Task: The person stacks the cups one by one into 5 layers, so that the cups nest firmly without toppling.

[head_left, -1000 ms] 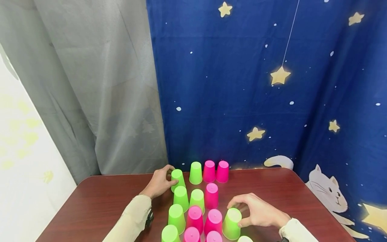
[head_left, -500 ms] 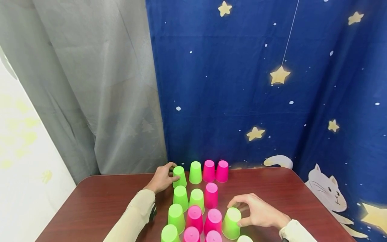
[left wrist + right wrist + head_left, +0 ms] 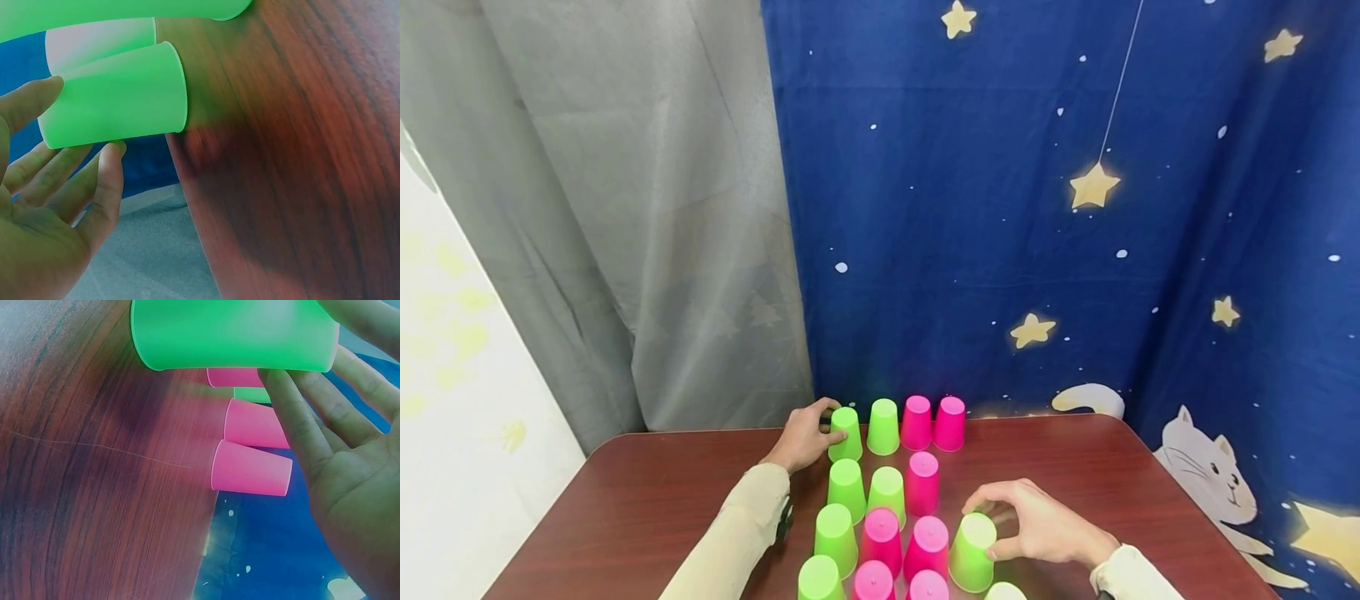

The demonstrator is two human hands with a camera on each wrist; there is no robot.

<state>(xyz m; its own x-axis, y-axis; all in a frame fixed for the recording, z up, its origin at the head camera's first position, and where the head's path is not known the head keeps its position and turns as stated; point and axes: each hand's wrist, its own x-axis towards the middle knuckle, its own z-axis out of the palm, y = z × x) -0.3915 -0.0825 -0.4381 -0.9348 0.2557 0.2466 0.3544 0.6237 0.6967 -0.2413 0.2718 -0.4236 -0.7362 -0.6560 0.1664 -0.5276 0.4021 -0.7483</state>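
My left hand [image 3: 805,436] holds an upside-down green cup [image 3: 846,435] at the back left of the group, thumb on the near side and fingers on the far side. In the left wrist view, the thumb and fingertips lie along that cup's [image 3: 119,97] wall near its base, and its rim is at the tabletop. Toward the front right, my right hand [image 3: 1037,521] has thumb and fingers around another upturned green cup [image 3: 973,554]. The right wrist view shows this cup [image 3: 231,331] with the fingertips against its side.
Several upturned green and pink cups stand in rows between the hands, including a green cup [image 3: 883,427] and two pink cups [image 3: 917,423] along the back. A pale green cup [image 3: 1004,592] is cut off at the bottom. Curtains hang behind the brown table [image 3: 647,500].
My left hand has moved slightly back and to the right with its green cup, bringing it into line with the back row. The right hand and its cup have stayed put.
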